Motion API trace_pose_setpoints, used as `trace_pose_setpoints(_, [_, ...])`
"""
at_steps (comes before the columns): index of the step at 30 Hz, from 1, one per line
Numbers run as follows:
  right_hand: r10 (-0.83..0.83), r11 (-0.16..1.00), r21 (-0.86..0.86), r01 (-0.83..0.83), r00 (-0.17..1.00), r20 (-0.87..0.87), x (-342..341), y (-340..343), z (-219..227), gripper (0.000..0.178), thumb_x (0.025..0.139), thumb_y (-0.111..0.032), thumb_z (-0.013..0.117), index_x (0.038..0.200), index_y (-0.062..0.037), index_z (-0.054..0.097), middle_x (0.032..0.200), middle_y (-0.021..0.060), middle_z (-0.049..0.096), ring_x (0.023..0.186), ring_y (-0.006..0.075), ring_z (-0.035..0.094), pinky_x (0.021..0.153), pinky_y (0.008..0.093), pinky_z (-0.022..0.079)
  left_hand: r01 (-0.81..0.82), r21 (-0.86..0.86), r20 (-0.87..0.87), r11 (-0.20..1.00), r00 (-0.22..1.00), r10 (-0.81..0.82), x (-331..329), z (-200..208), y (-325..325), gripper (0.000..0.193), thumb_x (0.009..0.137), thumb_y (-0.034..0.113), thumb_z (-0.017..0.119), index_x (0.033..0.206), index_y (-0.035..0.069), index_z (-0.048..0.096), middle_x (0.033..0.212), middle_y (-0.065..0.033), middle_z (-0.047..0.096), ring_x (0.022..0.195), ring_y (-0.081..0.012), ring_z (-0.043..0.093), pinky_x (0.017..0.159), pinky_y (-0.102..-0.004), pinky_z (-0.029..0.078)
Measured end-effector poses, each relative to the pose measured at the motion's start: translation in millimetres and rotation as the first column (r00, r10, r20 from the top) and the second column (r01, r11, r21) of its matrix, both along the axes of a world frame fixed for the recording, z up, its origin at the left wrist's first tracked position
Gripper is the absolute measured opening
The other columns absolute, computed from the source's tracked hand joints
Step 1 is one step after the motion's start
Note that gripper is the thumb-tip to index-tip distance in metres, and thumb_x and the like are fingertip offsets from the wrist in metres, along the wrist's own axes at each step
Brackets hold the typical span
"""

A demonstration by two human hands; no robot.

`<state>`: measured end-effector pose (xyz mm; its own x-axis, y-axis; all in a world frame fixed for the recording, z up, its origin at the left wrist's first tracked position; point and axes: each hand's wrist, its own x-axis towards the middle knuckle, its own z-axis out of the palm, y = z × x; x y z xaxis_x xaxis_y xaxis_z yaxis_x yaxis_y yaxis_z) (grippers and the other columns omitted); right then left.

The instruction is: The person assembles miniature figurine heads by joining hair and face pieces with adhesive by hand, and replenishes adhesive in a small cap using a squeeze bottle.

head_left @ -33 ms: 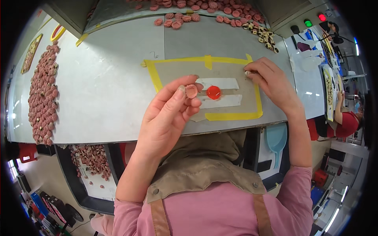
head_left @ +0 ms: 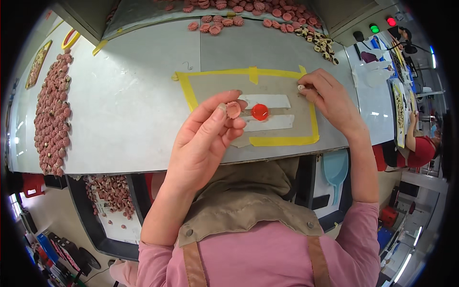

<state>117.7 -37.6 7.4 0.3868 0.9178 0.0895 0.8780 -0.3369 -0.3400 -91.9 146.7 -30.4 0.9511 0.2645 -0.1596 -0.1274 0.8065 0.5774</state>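
Between the thumb and fingers of my left hand (head_left: 205, 129) is a small pink scalloped cup-shaped piece (head_left: 233, 110), its hollow side showing. My right hand (head_left: 332, 98) pinches a small whitish piece (head_left: 300, 88) over the top right corner of a grey mat; its exact kind is too small to tell. A round red shallow dish (head_left: 259, 112) with a shiny surface lies between two white strips (head_left: 268, 123) on the mat (head_left: 215, 81), just right of my left fingertips. Yellow tape (head_left: 287, 141) borders the mat.
Many pink scalloped pieces (head_left: 215, 28) and dark-and-cream pieces (head_left: 322, 45) lie at the back. A long patch of joined-looking pink pieces (head_left: 52, 115) covers the table's left side. Below the edge are a drawer of pieces (head_left: 112, 191) and a light-blue dustpan (head_left: 334, 170). A person in red (head_left: 423, 150) works far right.
Almost nothing differs. The pink cup has turned very slightly in my left fingers, and a little more of the whitish piece shows at my right fingertips.
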Motion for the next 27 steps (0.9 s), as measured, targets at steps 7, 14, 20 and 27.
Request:
trace_pose_setpoints(7, [-0.044, 0.984, 0.167, 0.063, 0.992, -0.116, -36, 12, -4, 0.016, 0.082, -0.006, 0.063, 0.097, -0.0015, 0.058, 0.086, 0.0106, 0.055, 0.077, 0.0234, 0.057, 0.069, 0.0302, 0.047, -0.026, 0.045, 0.023, 0.999, 0.999, 0.025, -2, -8, 1, 0.038, 0.097, 0.015, 0.047, 0.131, 0.000, 0.043, 0.113, -0.0066, 0.054, 0.092, -0.0089, 0.055, 0.085, -0.0238, 0.046])
trace_pose_setpoints(14, [0.120, 0.972, 0.189, -0.142, 0.985, 0.123, -60, 39, -17, 0.021, 0.074, -0.012, 0.071, 0.092, -0.0062, 0.061, 0.082, 0.0066, 0.056, 0.075, 0.0236, 0.057, 0.067, 0.0336, 0.046, -0.074, 0.028, 0.004, 0.997, 0.997, 0.074, -2, -5, -1, 0.036, 0.096, 0.018, 0.051, 0.128, 0.002, 0.048, 0.110, -0.0032, 0.055, 0.097, -0.0107, 0.055, 0.087, -0.0250, 0.043])
trace_pose_setpoints(20, [0.111, 0.963, 0.233, -0.138, 0.986, 0.124, -63, 40, -20, 0.024, 0.073, -0.011, 0.072, 0.095, -0.0072, 0.064, 0.084, 0.0054, 0.058, 0.076, 0.0232, 0.057, 0.067, 0.0337, 0.046, -0.016, 0.049, 0.061, 0.999, 0.998, 0.013, -5, -12, 4, 0.033, 0.096, 0.019, 0.050, 0.125, 0.002, 0.049, 0.110, -0.0037, 0.055, 0.098, -0.0117, 0.055, 0.087, -0.0256, 0.044])
trace_pose_setpoints(27, [0.145, 0.955, 0.243, -0.167, 0.984, 0.107, -61, 39, -22, 0.023, 0.073, -0.010, 0.072, 0.095, -0.0066, 0.064, 0.085, 0.0070, 0.057, 0.078, 0.0234, 0.057, 0.068, 0.0336, 0.047, -0.035, 0.033, 0.048, 0.999, 0.998, 0.034, -5, -14, 4, 0.035, 0.097, 0.020, 0.050, 0.126, 0.002, 0.049, 0.110, -0.0040, 0.055, 0.097, -0.0113, 0.055, 0.086, -0.0249, 0.043])
